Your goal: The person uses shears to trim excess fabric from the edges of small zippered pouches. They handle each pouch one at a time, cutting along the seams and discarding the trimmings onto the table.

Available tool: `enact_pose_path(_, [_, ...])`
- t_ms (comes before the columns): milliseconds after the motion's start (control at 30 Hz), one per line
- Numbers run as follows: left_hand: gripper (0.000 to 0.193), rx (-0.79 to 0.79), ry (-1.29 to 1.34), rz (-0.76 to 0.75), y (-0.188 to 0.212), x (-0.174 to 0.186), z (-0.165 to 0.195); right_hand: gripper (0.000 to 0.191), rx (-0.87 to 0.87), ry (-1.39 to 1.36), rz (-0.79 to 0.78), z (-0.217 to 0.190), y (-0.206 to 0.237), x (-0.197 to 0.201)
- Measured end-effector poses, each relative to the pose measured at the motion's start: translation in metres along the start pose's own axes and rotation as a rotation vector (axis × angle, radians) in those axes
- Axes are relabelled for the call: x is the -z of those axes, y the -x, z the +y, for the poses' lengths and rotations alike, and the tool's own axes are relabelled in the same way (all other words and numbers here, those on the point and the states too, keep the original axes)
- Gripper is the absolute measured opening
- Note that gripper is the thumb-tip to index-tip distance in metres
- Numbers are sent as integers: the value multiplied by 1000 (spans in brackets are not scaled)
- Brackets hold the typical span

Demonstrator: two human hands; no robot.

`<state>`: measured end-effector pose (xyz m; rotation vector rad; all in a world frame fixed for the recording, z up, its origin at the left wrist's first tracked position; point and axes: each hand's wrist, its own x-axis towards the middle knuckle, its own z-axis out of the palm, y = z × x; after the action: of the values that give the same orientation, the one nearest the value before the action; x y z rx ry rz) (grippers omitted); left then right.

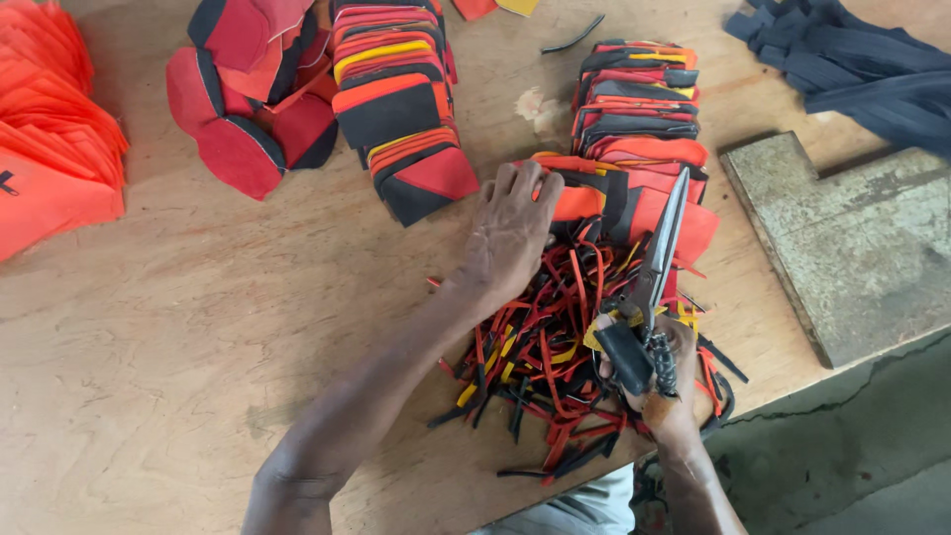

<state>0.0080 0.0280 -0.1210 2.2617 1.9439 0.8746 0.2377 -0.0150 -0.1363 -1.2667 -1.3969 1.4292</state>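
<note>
Near the front edge of the worn plywood desk (198, 327), a tangled heap of thin trimmed strips (555, 357) in black, red, orange and yellow is spread. At its right side a pair of long dark metal shears (654, 272) is gripped by the right hand (659, 372), the fingers closed around cord-wrapped handles; the blades are seen together, pointing towards the back edge. The left hand (510, 233) is laid palm down, fingers spread flat, on the nearest piece of a row of cut fabric pieces (639, 129), flat orange and red shapes edged in black that overlap like tiles. A second overlapping row (396, 109) is set towards the back centre, beside rounded red pieces (243, 109). At the left edge a stack of bright orange fabric (54, 139) is cut off by the frame. Dark blue ribbed straps (852, 59) are partly seen at the back right corner, and a scuffed grey L-shaped block (842, 238) is placed on the right edge.
</note>
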Motion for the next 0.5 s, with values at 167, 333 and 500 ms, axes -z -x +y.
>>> enact_pose_path(167, [76,-131,164,28,5,3,-8,21,-4,77,-1,-13,12,6])
enact_pose_path(333, [36,9,911,98,-5,17,-10,23,-25,109,21,-19,18,21])
enact_pose_path(500, [33,177,1371,172,-9,28,0,32,-72,208,36,-12,20,28])
